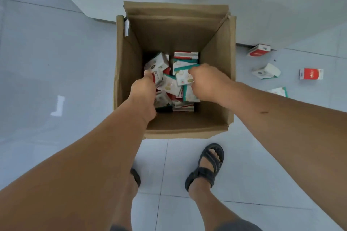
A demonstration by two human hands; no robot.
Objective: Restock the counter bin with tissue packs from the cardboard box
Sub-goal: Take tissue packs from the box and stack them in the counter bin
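Left hand (143, 90) grips one tissue pack (157, 63), right hand (207, 82) another, inside the box (216, 52).

In cardboard box (176, 30), tissue packs (185, 56)

No legible text anywhere. Print on the tissue packs (171, 86) in the cardboard box (169, 30) and on the loose packs (310, 74) outside it is too blurred. The white sticker (126, 28) on the box wall is also unreadable.
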